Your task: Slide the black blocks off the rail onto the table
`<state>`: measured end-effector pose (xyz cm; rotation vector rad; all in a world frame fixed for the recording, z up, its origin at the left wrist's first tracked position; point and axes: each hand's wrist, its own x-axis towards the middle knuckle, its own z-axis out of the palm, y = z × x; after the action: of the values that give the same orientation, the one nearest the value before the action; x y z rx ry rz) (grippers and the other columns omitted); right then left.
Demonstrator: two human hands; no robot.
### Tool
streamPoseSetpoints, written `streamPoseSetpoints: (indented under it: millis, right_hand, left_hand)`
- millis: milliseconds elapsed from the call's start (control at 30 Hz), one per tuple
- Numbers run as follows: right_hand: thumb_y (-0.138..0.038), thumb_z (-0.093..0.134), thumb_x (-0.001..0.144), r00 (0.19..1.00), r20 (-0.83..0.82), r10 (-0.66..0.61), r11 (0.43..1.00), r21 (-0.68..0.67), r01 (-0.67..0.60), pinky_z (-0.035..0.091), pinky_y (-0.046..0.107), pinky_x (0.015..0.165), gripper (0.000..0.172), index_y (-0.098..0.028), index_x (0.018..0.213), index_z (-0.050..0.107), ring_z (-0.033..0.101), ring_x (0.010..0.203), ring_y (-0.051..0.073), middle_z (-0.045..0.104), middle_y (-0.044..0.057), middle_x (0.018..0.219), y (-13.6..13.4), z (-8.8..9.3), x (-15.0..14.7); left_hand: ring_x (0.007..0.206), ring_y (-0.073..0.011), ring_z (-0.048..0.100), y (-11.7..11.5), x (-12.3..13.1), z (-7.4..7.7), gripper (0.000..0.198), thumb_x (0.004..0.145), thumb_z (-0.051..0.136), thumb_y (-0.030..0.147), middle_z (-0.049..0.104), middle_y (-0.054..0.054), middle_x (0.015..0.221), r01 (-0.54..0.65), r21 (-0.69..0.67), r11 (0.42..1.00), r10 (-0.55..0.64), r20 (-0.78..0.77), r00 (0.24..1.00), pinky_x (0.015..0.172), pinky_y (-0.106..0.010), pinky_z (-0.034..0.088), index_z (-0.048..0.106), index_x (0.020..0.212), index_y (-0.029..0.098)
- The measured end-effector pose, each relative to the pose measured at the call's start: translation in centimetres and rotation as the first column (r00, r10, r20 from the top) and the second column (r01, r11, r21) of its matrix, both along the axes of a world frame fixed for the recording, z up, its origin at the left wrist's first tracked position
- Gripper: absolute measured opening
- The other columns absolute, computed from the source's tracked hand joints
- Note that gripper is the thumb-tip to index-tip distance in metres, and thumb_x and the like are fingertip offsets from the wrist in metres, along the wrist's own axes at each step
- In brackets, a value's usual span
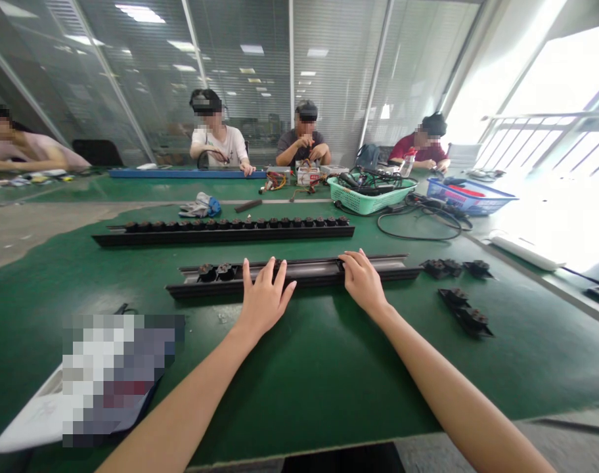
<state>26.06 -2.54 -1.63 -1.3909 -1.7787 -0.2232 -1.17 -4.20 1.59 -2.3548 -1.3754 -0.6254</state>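
A long black rail [378, 268] lies across the green table in front of me, with a few black round parts [215, 271] seated at its left end. My left hand [264, 295] rests flat on the rail's middle, fingers spread, holding nothing. My right hand [362, 279] lies on the rail further right, fingers curled over its near edge. A second black rail [221, 235], filled with a row of several black parts, lies parallel behind the first. Loose black parts [464, 312] sit on the table to the right.
A green basket [366, 200] of cables and a blue tray [469, 197] stand at the back right, with a black cable loop [418, 230]. Several people sit at the table's far side. A blurred flat item [102, 381] lies near left. A white power strip [523, 253] runs along the right.
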Motion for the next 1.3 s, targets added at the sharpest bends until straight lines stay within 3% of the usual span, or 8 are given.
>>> streamPoseSetpoints:
  millis: [267,433,733,933,1100,1300]
  right_hand:
    - [-0.017,0.041,0.099,1.0,0.012,0.017,1.0,0.01,-0.017,0.04,0.056,0.124,0.04,-0.019,0.124,0.072,0.065,0.122,0.027,0.071,0.015,0.126,-0.2,0.3,0.1]
    - [-0.018,0.04,0.099,0.998,-0.032,0.052,0.999,-0.007,-0.052,0.038,0.058,0.124,0.04,-0.021,0.123,0.072,0.065,0.125,0.026,0.072,0.014,0.128,0.3,0.2,0.5]
    - [-0.022,0.041,0.1,0.994,-0.102,0.035,0.999,0.025,-0.032,0.04,0.057,0.123,0.04,-0.019,0.121,0.074,0.068,0.125,0.025,0.073,0.015,0.132,2.7,-0.6,1.1]
    - [-0.021,0.041,0.101,0.995,-0.092,0.039,0.999,0.019,-0.037,0.037,0.057,0.124,0.039,-0.016,0.121,0.075,0.067,0.126,0.026,0.073,0.017,0.131,3.1,-0.8,1.6]
    - [-0.021,0.04,0.101,0.996,-0.085,0.034,0.999,0.002,-0.034,0.037,0.059,0.124,0.04,-0.018,0.123,0.074,0.066,0.128,0.026,0.072,0.016,0.134,3.1,-0.9,2.0]
    - [-0.021,0.039,0.101,0.997,-0.078,0.02,0.999,0.036,-0.017,0.036,0.057,0.126,0.041,-0.016,0.12,0.074,0.068,0.122,0.026,0.073,0.016,0.128,3.1,-0.9,2.4]
  left_hand:
    - [0.132,-0.0378,0.063,0.0,0.1,-0.3,0.062,0.111,0.031,0.045,0.054,-0.029,0.154,-0.002,-0.003,1.0,0.002,-0.027,1.0,0.127,-0.07,0.012,0.054,0.153,0.006]
    - [0.137,-0.0376,0.06,0.3,0.5,-0.8,0.068,0.109,0.035,0.05,0.052,-0.031,0.154,-0.01,0.005,1.0,0.01,-0.018,1.0,0.128,-0.061,0.021,0.051,0.154,0.001]
    - [0.137,-0.0362,0.061,2.4,0.8,-1.1,0.075,0.105,0.041,0.057,0.051,-0.028,0.157,0.02,0.029,0.999,-0.019,-0.029,0.999,0.129,-0.058,0.022,0.048,0.156,0.003]
    - [0.147,-0.0357,0.051,2.7,0.6,-1.3,0.075,0.106,0.041,0.055,0.049,-0.028,0.159,0.037,0.02,0.999,-0.036,-0.039,0.999,0.13,-0.057,0.021,0.042,0.16,0.004]
    - [0.139,-0.0359,0.059,2.7,0.6,-1.0,0.071,0.108,0.038,0.053,0.048,-0.029,0.159,0.032,-0.002,0.999,-0.032,-0.024,0.999,0.129,-0.058,0.021,0.045,0.158,0.004]
    - [0.14,-0.033,0.059,2.8,0.2,-1.2,0.062,0.11,0.036,0.048,0.051,-0.023,0.159,0.043,0.012,0.999,-0.043,-0.015,0.999,0.13,-0.06,0.018,0.047,0.159,0.011]
